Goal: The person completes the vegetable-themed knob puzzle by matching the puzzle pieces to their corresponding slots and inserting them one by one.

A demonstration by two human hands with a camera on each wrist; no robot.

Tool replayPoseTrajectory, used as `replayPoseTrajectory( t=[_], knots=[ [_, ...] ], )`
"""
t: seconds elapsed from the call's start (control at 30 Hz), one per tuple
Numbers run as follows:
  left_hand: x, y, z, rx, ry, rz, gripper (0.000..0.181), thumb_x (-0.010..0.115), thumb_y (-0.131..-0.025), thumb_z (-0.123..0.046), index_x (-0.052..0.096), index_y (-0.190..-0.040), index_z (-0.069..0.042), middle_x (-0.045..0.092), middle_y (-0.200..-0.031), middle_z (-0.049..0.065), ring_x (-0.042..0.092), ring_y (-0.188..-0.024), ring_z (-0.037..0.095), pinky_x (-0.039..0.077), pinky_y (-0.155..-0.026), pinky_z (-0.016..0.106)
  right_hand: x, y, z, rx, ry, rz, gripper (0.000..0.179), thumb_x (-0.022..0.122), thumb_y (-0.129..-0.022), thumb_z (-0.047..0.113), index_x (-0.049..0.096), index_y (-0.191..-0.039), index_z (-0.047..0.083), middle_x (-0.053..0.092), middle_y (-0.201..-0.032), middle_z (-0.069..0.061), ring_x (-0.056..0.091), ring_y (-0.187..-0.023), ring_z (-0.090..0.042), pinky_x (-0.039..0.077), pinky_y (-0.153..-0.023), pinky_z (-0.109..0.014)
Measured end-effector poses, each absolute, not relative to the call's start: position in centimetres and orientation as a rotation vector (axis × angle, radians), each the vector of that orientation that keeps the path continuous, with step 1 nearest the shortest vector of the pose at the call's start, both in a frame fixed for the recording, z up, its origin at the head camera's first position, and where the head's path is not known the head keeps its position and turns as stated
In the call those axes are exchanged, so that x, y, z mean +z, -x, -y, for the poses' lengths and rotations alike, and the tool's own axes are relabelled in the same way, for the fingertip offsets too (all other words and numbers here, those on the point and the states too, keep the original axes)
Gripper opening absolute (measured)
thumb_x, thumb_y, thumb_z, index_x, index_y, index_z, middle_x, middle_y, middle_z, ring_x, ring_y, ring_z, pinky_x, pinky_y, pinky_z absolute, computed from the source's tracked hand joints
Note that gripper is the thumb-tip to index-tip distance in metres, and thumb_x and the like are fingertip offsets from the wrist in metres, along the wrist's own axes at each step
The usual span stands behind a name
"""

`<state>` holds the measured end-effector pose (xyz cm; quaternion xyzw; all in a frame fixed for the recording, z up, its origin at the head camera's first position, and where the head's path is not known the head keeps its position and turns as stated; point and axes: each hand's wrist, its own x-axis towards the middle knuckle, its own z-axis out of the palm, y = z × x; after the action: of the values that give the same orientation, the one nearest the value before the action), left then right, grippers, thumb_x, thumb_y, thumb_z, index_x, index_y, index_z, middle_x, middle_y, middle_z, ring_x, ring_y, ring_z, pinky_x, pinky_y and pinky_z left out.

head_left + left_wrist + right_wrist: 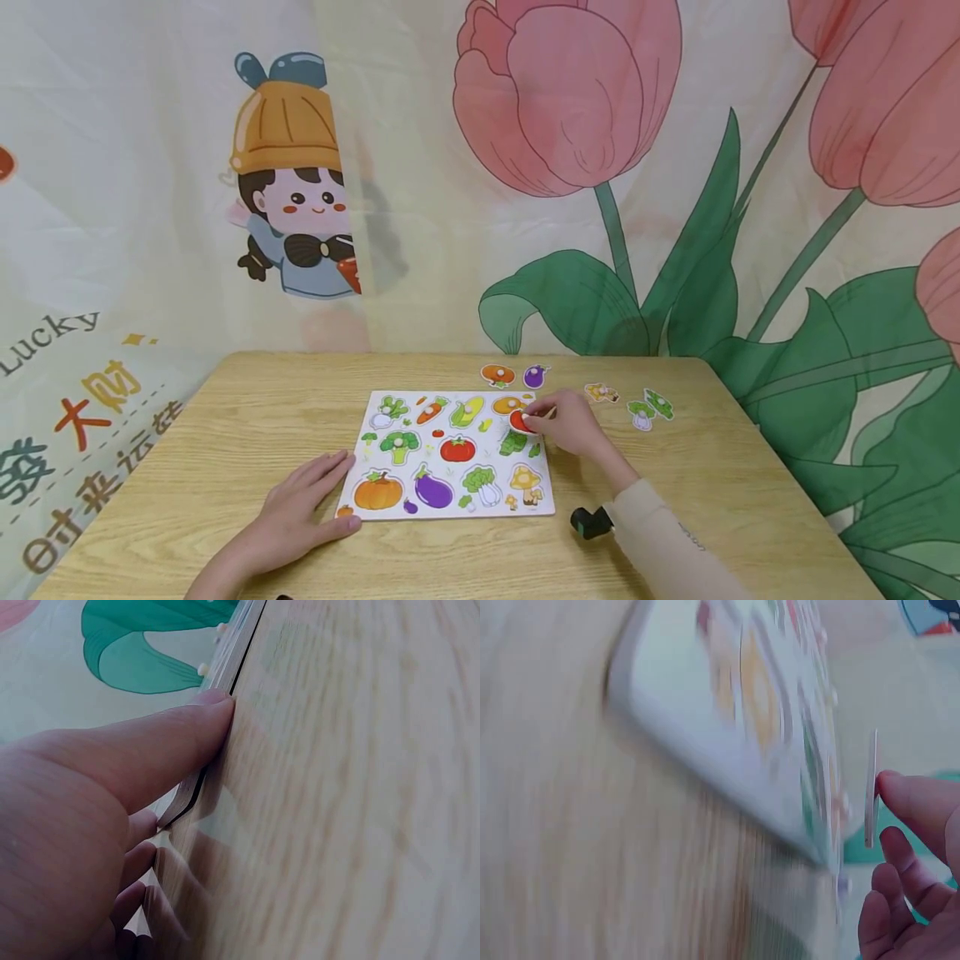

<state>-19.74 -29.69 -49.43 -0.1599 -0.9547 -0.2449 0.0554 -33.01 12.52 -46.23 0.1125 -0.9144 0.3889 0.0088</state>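
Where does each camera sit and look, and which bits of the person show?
Head: worn on the head, looking forward and down at the table, puzzle board and flowery backdrop; left hand and right hand both show.
Left wrist: worn there, looking past the left thumb and fingers along the board's edge and table.
Right wrist: worn there, looking past the right thumb and fingers at a thin piece, edge-on, and the blurry board.
Shared: head and right wrist both show the board, right hand and piece.

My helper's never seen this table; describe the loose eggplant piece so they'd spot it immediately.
On the wooden table, find the white puzzle board. Beyond its far edge, near the right corner, the eggplant piece lies right of an orange piece; it's the only deep-purple loose one.
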Motion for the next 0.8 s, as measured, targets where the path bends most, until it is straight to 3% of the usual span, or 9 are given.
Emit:
replayPoseTrajectory(
  t=[0.47,0.8],
  knots=[
    [-49.5,19.8,29.6,-0.764,0.471,2.909,0.091,0.077,-0.090,-0.061,0.050,-0.160,-0.010,0.044,-0.165,0.016,0.031,-0.152,0.046,0.030,-0.105,0.074,-47.1,31.1,-5.2,1.352,-0.495,2.845,0.005,0.082,-0.096,0.022,0.084,-0.098,0.018,0.065,-0.095,0.004,0.059,-0.081,-0.016,0.049,-0.067,-0.027],
    [-49.5,19.7,29.6,-0.730,0.466,2.909,0.090,0.079,-0.089,-0.059,0.051,-0.159,-0.011,0.045,-0.165,0.015,0.033,-0.151,0.045,0.031,-0.105,0.074,-48.3,30.8,-2.9,1.425,-0.452,2.840,0.005,0.083,-0.094,0.024,0.083,-0.095,0.020,0.065,-0.085,0.005,0.056,-0.073,-0.013,0.045,-0.064,-0.025]
  ],
)
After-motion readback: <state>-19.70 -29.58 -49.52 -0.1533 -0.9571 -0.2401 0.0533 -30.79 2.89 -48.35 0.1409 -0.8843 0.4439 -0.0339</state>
